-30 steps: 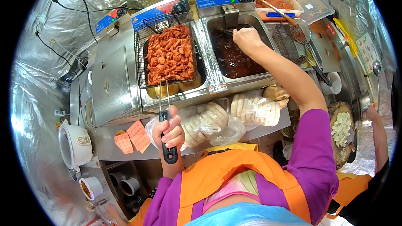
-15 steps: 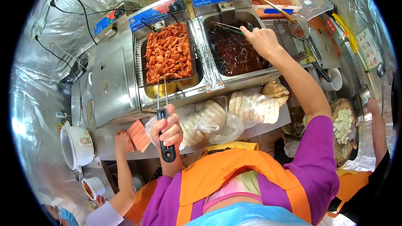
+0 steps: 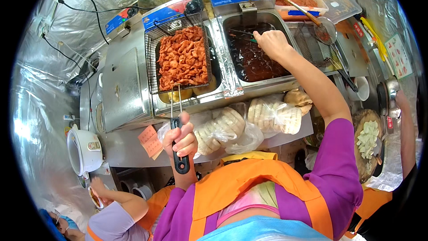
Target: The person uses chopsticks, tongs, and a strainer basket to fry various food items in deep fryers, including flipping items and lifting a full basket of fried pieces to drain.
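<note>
**Two hands at the fryers**

The left hand [image 3: 180,139] is closed tight around the black handle [image 3: 180,163] of a wire fry basket [image 3: 178,58]. The basket sits in the left fryer [image 3: 187,93], heaped with reddish-orange fried pieces [image 3: 183,56], and its long wire stem runs back from the rim to the grip.

The right hand [image 3: 273,43] reaches out over the right fryer [image 3: 254,58], whose tub holds dark oil. Its fingers are curled round thin tongs [image 3: 243,35] that point left across the oil; how firmly they pinch cannot be told.

Between the fryers and the person, on the edge of the table [image 3: 129,149], lie clear bags of round flat buns [image 3: 249,118]. A few orange paper slips [image 3: 150,140] lie just left of the gripped handle. A white rice cooker [image 3: 82,149] stands at the far left. Right of the oil tub, a mesh skimmer [image 3: 324,29] rests over a tray, and a wooden board with chopped pale vegetable [image 3: 368,138] sits at the far right. Another person's hand [image 3: 97,184] shows at lower left, near a small bowl.
</note>
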`<act>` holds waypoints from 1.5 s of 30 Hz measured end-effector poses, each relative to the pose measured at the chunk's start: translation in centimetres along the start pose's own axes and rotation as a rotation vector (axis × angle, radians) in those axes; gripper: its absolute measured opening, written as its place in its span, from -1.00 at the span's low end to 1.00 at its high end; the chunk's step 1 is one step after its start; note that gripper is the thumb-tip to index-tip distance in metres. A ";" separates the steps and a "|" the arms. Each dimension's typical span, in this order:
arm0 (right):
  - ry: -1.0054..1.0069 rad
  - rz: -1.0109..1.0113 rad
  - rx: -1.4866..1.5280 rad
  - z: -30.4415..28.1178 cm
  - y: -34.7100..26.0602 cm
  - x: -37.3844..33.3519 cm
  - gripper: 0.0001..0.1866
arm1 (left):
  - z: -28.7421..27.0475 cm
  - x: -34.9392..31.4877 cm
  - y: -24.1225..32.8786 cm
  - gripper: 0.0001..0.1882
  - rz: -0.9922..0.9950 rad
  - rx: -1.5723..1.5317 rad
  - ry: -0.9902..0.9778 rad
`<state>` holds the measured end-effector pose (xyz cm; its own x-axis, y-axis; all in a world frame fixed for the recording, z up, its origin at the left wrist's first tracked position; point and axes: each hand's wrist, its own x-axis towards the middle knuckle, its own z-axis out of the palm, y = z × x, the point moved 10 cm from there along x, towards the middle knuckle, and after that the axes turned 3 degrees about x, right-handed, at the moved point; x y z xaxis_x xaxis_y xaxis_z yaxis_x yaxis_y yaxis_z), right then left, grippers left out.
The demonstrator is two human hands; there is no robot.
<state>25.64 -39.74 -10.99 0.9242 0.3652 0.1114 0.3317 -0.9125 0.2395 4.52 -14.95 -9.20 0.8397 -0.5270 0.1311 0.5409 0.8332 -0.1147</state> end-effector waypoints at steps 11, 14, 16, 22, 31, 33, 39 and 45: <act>-0.028 0.067 0.165 0.6 0.6 0.2 -0.85 | 0.6 0.2 0.2 -0.65 -0.009 0.007 -0.021; -0.099 0.118 0.297 -0.3 1.0 -1.1 -0.81 | 1.0 0.1 0.0 -0.68 -0.043 -0.018 -0.043; 0.027 0.173 0.415 -2.1 2.5 -2.6 -0.74 | 1.2 -0.1 0.0 -0.69 -0.062 -0.032 -0.050; 0.237 0.223 0.895 -7.4 6.8 -9.4 -0.59 | 2.0 -0.9 0.3 -0.70 -0.074 0.002 -0.066; 0.246 0.406 0.937 -3.9 7.4 -17.5 -0.57 | 1.1 -0.2 0.5 -0.72 -0.040 -0.002 0.030; 0.160 0.376 0.816 -3.1 6.8 -17.8 -0.57 | 1.6 -0.3 0.4 -0.76 -0.014 0.003 -0.009; 0.364 0.595 1.012 -5.5 13.7 -23.7 -0.55 | 1.7 0.1 -0.3 -0.74 -0.008 0.035 0.016; 0.463 0.931 0.899 -7.4 27.2 -30.4 -0.47 | 2.7 1.5 -2.2 -0.80 0.019 0.047 0.002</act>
<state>5.14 -74.31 -0.76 0.7827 -0.5756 0.2366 -0.1987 -0.5915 -0.7814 4.46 -17.11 -6.13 0.8501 -0.5110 0.1272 0.5217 0.8502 -0.0708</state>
